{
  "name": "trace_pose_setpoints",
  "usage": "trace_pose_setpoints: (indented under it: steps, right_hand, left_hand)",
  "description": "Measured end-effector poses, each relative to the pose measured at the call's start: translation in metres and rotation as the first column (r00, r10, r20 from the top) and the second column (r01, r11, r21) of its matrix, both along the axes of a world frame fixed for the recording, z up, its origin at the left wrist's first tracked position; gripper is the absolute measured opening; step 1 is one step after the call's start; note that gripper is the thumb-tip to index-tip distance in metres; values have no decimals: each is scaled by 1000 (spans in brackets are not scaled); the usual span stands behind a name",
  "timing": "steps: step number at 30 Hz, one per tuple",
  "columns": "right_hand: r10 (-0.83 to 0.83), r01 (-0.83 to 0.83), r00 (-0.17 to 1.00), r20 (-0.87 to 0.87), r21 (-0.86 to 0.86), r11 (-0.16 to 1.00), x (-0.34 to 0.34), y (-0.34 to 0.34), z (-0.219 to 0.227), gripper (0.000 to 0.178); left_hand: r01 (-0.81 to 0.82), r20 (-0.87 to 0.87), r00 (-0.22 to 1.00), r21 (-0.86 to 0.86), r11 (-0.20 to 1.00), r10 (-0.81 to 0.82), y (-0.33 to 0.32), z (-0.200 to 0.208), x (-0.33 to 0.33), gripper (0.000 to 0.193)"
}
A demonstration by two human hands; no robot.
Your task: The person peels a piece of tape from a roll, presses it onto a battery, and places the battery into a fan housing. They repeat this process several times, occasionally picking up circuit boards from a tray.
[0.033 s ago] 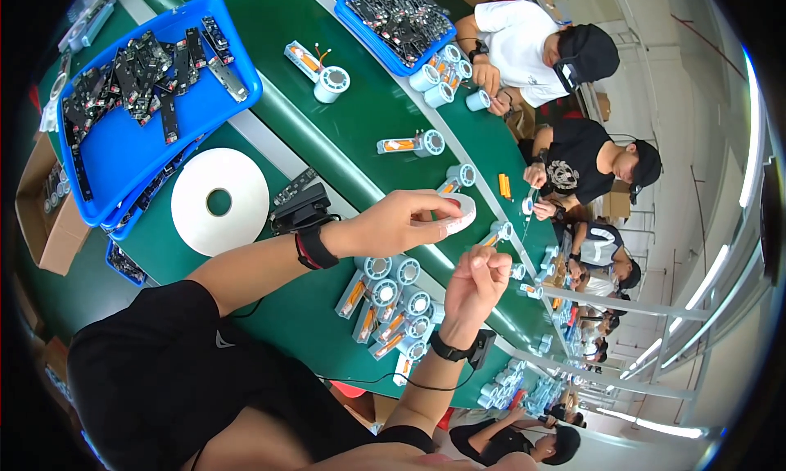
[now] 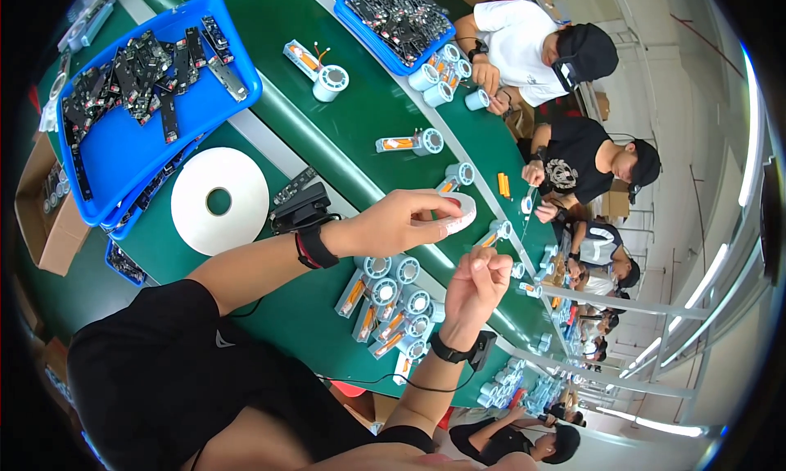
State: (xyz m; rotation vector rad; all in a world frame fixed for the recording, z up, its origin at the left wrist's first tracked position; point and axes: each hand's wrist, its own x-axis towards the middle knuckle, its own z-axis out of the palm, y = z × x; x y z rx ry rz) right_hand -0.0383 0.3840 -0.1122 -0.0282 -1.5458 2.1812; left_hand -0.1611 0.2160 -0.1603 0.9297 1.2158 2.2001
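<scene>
My left hand (image 2: 401, 223) is closed around a small white roll (image 2: 464, 215), which looks like tape and is held on edge between thumb and fingers. Just below and to the right, my right hand (image 2: 477, 281) has its thumb and fingertips pinched together. Whatever that pinch holds, if anything, is too small to make out. The two hands are close but apart, above the green bench (image 2: 286, 307). Under them stands a cluster of light-blue round housings (image 2: 385, 292) with orange cells in their handles.
A large white reel (image 2: 188, 201) lies left of my forearm, beside a black device (image 2: 303, 213). Blue trays (image 2: 237, 102) hold dark circuit boards. More housings (image 2: 332, 79) sit on the green belt (image 2: 360, 151). Co-workers (image 2: 524, 53) work along the far side. A black cable (image 2: 434, 387) runs from my right wrist.
</scene>
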Motion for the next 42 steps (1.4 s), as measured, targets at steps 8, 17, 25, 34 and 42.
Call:
trace_pose_setpoints:
  steps: [8, 17, 25, 34, 42]
  right_hand:
    - [-217, 206, 971, 95, 118, 971, 12, -27, 13, 11]
    - [-144, 121, 987, 73, 253, 960, 7, -50, 21, 13]
    - [-103, 77, 989, 101, 237, 968, 15, -46, 9, 18]
    - [-316, 263, 947, 53, 435, 861, 42, -52, 0, 21]
    - [-449, 311, 877, 173, 508, 803, 66, -51, 12, 17]
  left_hand:
    - [7, 5, 1000, -11, 1000, -7, -3, 5, 3, 32]
    - [27, 33, 999, 20, 999, -28, -7, 10, 8, 35]
    - [49, 2, 999, 105, 993, -49, 1, 9, 18, 39]
    - [8, -166, 986, 44, 999, -1, -13, 22, 25, 38]
    - [0, -271, 962, 119, 993, 33, -14, 31, 46, 36]
